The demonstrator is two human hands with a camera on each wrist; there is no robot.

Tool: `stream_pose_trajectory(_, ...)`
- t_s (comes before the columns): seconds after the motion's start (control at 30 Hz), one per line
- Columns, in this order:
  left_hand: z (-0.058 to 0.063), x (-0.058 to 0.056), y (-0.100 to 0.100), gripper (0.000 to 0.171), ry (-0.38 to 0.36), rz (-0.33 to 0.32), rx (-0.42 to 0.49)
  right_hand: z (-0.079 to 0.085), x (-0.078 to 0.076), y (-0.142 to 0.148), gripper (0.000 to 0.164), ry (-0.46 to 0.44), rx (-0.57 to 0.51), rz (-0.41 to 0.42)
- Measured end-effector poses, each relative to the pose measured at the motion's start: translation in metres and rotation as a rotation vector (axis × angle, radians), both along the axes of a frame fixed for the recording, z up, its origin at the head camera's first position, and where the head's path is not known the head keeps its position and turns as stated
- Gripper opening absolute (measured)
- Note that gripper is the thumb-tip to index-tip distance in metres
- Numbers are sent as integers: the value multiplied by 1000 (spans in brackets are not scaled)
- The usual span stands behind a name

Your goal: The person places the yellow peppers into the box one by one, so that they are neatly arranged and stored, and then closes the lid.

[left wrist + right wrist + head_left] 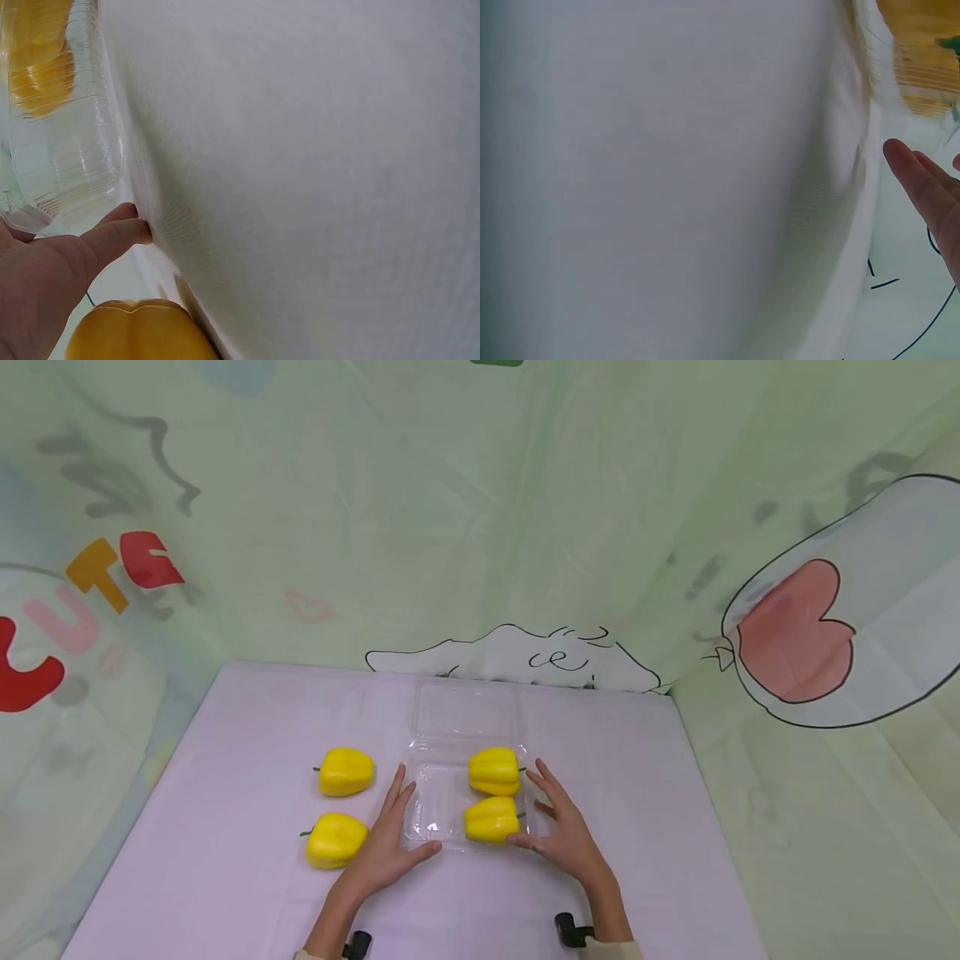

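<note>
A clear plastic clamshell box (435,802) lies on the table with its lid (467,710) folded back, away from the person. Two yellow bell peppers, one (495,770) behind the other (492,820), sit in the right half of its base. My left hand (386,852) is at the box's left side, fingers extended and thumb toward the front edge. On the right side, my right hand (566,839) is spread, its thumb by the nearer pepper. The left wrist view shows the fingers (116,236) low beside the box wall. Neither hand grips a pepper.
Left of the box, two more yellow bell peppers rest on the pale cloth-covered table (247,793): a farther one (346,772) and a nearer one (336,841) close to the left hand. A printed green curtain (450,527) borders the table at the back and sides.
</note>
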State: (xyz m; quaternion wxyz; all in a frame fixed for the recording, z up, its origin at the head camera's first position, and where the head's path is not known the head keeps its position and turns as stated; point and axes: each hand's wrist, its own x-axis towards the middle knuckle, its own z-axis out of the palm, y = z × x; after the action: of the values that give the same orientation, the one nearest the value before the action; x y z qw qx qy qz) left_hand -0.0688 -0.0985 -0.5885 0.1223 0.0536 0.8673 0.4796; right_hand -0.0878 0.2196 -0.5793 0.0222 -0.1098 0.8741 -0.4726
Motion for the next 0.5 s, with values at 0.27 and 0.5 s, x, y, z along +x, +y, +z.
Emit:
stream_pose_trajectory(0.27, 0, 0, 0, 106, 5, -9, -10, -3, 13, -6, 107, -46, -4, -31)
stream_pose_trajectory(0.5, -1, 0, 0, 106, -1, -1, 2, -5, 17, -8, 98, -78, -10, -48)
